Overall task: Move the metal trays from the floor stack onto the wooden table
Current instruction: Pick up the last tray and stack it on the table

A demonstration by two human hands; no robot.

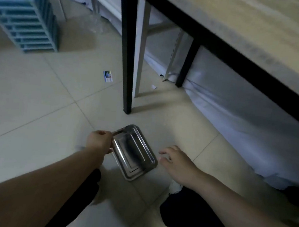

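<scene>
Left hand pinching rim of shiny rectangular steel tray stack; right hand beside it, fingers spread. Probably light, stiff, slippery; best gripped by opposite rims.

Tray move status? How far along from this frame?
Done: nothing visible; the visible part of the wooden table shows no trays. In hand: left hand pinches the edge of the tray stack on the floor; right hand hovers open beside it. Left: lift and place on the table.

dim, bluish indoor light; soft shadows pool under the surface, faint glare streaks the metal trays, edges bend and blur with wide-angle distortion.
</scene>
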